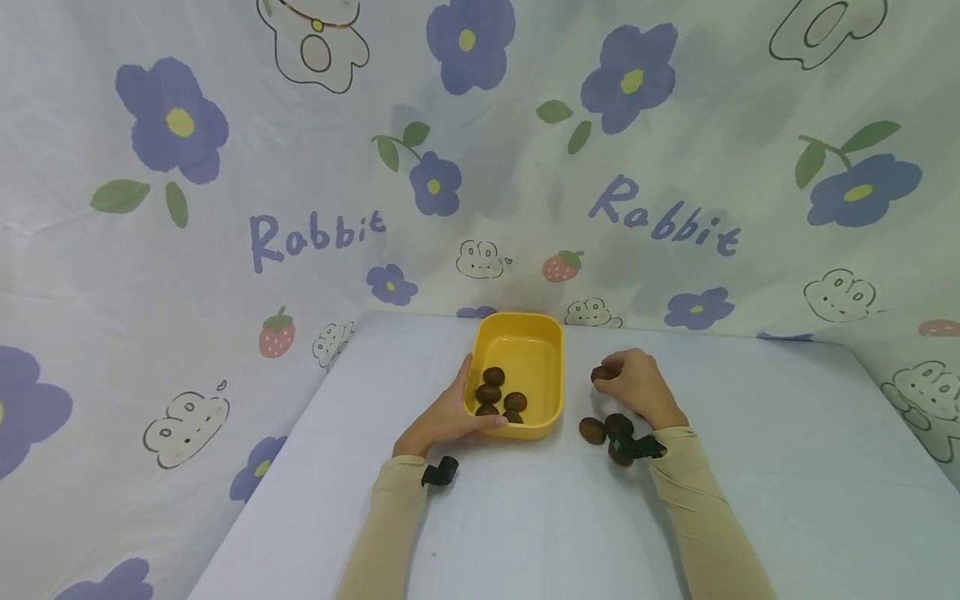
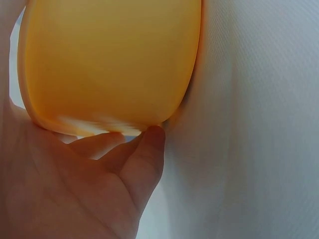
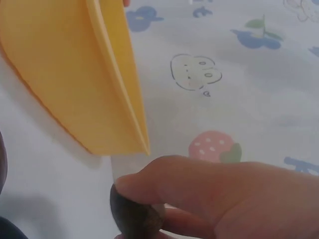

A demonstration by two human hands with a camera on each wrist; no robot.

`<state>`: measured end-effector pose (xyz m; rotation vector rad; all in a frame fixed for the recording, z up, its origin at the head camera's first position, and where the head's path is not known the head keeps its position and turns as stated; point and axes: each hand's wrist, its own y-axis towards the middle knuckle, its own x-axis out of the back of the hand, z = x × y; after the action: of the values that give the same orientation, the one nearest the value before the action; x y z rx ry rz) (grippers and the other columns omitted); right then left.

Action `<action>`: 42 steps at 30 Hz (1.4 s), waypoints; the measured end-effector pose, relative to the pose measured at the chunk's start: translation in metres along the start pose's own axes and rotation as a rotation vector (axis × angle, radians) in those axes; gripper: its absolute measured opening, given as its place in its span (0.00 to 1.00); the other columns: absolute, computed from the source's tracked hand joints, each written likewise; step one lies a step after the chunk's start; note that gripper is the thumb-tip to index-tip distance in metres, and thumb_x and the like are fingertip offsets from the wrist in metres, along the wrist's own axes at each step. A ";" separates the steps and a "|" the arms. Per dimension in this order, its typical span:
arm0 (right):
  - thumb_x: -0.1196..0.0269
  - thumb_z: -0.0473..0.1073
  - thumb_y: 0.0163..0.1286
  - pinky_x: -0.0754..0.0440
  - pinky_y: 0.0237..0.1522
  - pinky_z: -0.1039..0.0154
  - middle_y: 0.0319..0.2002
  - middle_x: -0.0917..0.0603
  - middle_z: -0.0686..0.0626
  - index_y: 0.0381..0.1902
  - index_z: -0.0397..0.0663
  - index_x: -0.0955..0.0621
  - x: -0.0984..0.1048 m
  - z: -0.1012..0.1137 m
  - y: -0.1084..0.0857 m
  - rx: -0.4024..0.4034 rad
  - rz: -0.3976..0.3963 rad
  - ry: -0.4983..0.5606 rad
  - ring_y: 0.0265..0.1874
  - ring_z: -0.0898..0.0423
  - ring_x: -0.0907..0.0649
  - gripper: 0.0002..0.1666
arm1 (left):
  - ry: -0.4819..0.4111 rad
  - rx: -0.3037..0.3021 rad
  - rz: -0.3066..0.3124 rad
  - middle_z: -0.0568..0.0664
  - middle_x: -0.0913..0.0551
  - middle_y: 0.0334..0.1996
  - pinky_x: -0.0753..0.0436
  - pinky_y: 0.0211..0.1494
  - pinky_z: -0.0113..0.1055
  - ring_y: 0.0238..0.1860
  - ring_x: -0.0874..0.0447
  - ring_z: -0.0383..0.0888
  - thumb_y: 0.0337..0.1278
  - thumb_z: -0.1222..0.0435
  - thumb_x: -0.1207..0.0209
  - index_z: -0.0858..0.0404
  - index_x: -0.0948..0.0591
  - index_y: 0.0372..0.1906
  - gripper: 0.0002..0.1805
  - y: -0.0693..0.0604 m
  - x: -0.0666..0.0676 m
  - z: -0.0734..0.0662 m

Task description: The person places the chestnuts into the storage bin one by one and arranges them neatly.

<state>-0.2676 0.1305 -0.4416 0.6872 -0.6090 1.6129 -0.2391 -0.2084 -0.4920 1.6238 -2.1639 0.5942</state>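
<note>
My left hand (image 1: pixel 446 412) grips a yellow rectangular container (image 1: pixel 555 375) at its near left corner, the thumb over the near rim. Inside the container, several dark brown, egg-shaped, nut-like balls (image 1: pixel 515 402) lie toward its near left part. The left wrist view shows fingers against the container's outer wall (image 2: pixel 114 64). Right of the container, my right hand (image 1: pixel 637 387) pinches one similar brown ball (image 3: pixel 132 214) between thumb and fingers; the hand partly hides it. More brown balls (image 1: pixel 592 431) lie on the table by the right wrist, partly covered by its dark wrist strap.
A white cloth covers the table (image 1: pixel 510 517). Close behind the container hangs a pale curtain (image 1: pixel 510 192) printed with flowers, rabbits and strawberries, which also runs along the left side. Dark camera straps (image 1: pixel 441 472) sit on both wrists.
</note>
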 end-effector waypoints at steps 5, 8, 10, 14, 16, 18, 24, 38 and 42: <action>0.29 0.44 0.65 0.16 0.61 0.42 0.51 0.11 0.35 0.63 0.30 0.21 -0.001 0.001 0.000 0.003 -0.010 0.046 0.52 0.41 0.13 0.33 | -0.003 -0.014 0.003 0.44 0.57 0.86 0.48 0.85 0.60 0.85 0.51 0.49 0.42 0.43 0.21 0.45 0.67 0.85 0.77 0.000 -0.001 0.000; 0.29 0.45 0.65 0.15 0.60 0.42 0.50 0.10 0.37 0.62 0.32 0.20 -0.002 0.003 -0.001 0.018 -0.029 0.082 0.52 0.42 0.13 0.32 | -0.008 -0.027 0.008 0.44 0.56 0.86 0.48 0.85 0.59 0.85 0.50 0.49 0.41 0.42 0.21 0.44 0.68 0.84 0.77 0.000 -0.001 0.000; 0.28 0.45 0.65 0.14 0.59 0.43 0.50 0.10 0.37 0.60 0.32 0.19 -0.002 0.004 -0.001 0.042 -0.047 0.104 0.50 0.42 0.12 0.31 | -0.010 -0.039 0.008 0.45 0.56 0.86 0.48 0.85 0.59 0.85 0.50 0.49 0.41 0.42 0.21 0.45 0.68 0.85 0.77 0.001 0.000 -0.001; 0.27 0.45 0.64 0.13 0.57 0.45 0.49 0.09 0.38 0.58 0.34 0.17 -0.002 0.008 -0.001 0.076 -0.070 0.160 0.49 0.43 0.11 0.28 | -0.008 -0.048 0.003 0.45 0.57 0.86 0.47 0.85 0.59 0.84 0.50 0.49 0.41 0.42 0.21 0.45 0.67 0.85 0.77 0.001 0.000 -0.001; 0.27 0.45 0.64 0.12 0.57 0.45 0.50 0.10 0.38 0.58 0.35 0.16 -0.003 0.011 -0.002 0.078 -0.064 0.194 0.49 0.43 0.10 0.27 | -0.005 -0.042 0.004 0.44 0.57 0.86 0.47 0.85 0.58 0.84 0.49 0.48 0.41 0.41 0.21 0.43 0.68 0.84 0.77 0.001 0.000 0.000; 0.26 0.45 0.64 0.12 0.56 0.47 0.51 0.10 0.38 0.58 0.37 0.16 -0.004 0.013 -0.003 0.071 -0.055 0.224 0.50 0.44 0.10 0.27 | -0.002 -0.045 0.004 0.43 0.57 0.86 0.47 0.86 0.57 0.84 0.49 0.47 0.40 0.40 0.21 0.42 0.68 0.84 0.78 0.002 0.000 0.001; 0.26 0.43 0.64 0.10 0.53 0.49 0.54 0.12 0.37 0.56 0.38 0.15 -0.009 0.020 -0.003 0.093 -0.047 0.299 0.50 0.42 0.10 0.25 | -0.002 -0.040 0.004 0.42 0.57 0.86 0.48 0.86 0.58 0.84 0.50 0.47 0.43 0.43 0.21 0.41 0.68 0.84 0.76 0.003 0.001 0.001; 0.24 0.45 0.62 0.10 0.52 0.55 0.52 0.10 0.37 0.56 0.38 0.15 -0.024 0.030 -0.002 0.117 -0.032 0.391 0.48 0.46 0.09 0.27 | -0.005 -0.031 0.009 0.42 0.56 0.86 0.47 0.85 0.58 0.84 0.49 0.47 0.42 0.44 0.21 0.42 0.68 0.84 0.76 0.002 0.001 0.001; 0.24 0.46 0.63 0.10 0.52 0.56 0.52 0.10 0.39 0.56 0.40 0.14 -0.029 0.032 -0.002 0.115 -0.034 0.365 0.48 0.47 0.10 0.26 | 0.003 -0.016 0.009 0.43 0.57 0.86 0.48 0.85 0.59 0.85 0.51 0.48 0.42 0.42 0.21 0.42 0.68 0.84 0.77 0.001 0.000 0.000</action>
<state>-0.2591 0.0881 -0.4404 0.4659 -0.2390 1.6976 -0.2401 -0.2083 -0.4924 1.6048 -2.1689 0.5801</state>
